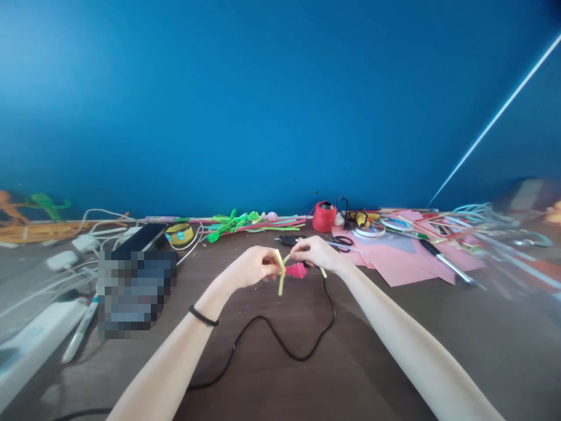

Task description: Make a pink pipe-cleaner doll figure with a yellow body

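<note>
Above the middle of the dark table, my left hand (258, 266) pinches a pale yellow fuzzy strip (281, 283) whose bent ends stick out past the fingertips. My right hand (312, 252) has its fingers closed on a yellow strip too, with a short end showing below the palm. Whether both strips are one piece cannot be told. Between the two hands is a bright pink fuzzy piece (297, 270), close to the left fingertips. A black hair tie (204, 316) circles my left wrist.
A black cord (267, 321) curves across the table. Behind the hands are a red spool (324, 217), black-handled scissors (343, 240) and green fuzzy shapes (232, 222). Pink paper sheets (390, 263) and a marker (447, 263) lie right. Left are phones, white chargers (62, 261) and a power strip (41, 339).
</note>
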Available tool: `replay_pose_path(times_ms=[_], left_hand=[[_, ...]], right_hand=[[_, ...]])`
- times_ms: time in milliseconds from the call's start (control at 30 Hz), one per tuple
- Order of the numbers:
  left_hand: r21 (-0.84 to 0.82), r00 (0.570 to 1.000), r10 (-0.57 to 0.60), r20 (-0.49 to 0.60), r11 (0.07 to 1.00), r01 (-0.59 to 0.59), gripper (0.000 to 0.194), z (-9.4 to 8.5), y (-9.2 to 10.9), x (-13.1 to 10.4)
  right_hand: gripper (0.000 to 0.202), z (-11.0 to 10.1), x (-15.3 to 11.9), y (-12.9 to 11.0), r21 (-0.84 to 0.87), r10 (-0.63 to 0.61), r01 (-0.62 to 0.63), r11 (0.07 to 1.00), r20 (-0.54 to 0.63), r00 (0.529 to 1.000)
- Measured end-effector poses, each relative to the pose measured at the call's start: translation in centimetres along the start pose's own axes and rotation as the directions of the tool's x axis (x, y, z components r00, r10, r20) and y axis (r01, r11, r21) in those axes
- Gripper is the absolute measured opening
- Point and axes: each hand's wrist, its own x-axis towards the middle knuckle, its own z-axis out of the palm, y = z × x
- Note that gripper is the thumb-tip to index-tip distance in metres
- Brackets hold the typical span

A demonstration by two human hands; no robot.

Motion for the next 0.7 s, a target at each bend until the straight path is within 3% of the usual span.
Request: replay_pose_path(times_ms=[100, 267, 467, 600, 700], left_hand=[[0.211, 1.0, 0.016, -0.021, 0.977, -0.012, 0.011, 0.4, 0.0, 0.0], [0.516, 0.988, 0.056, -0.143, 0.856, 0.026, 0.016, 0.5, 0.3, -0.2], [0.66, 0.988, 0.027, -0.151, 0.747, 0.08, 0.016, 1.2, 0.0, 0.1], [0.734, 0.987, -0.035, -0.156, 0.664, 0.14, 0.016, 2.6, -0.4, 0.6], [0.744, 0.974, -0.036, -0.225, 0.639, 0.195, 0.019, 3.1, -0.9, 0.8]], right_hand=[[0.028, 0.3, -0.1, -0.6, -0.111, -0.023, 0.012, 0.994, -0.096, 0.995], [0.026, 0.1, -0.1, -0.6, -0.266, -0.128, 0.059, 0.962, -0.252, 0.959], [0.018, 0.0, -0.4, -1.6, -0.306, -0.149, 0.063, 0.95, -0.269, 0.952], [0.013, 1.3, -1.1, -3.5, -0.398, -0.226, 0.113, 0.91, -0.25, 0.941], [0.016, 2.5, -1.7, -4.9, -0.437, -0.205, 0.095, 0.894, -0.212, 0.955]])
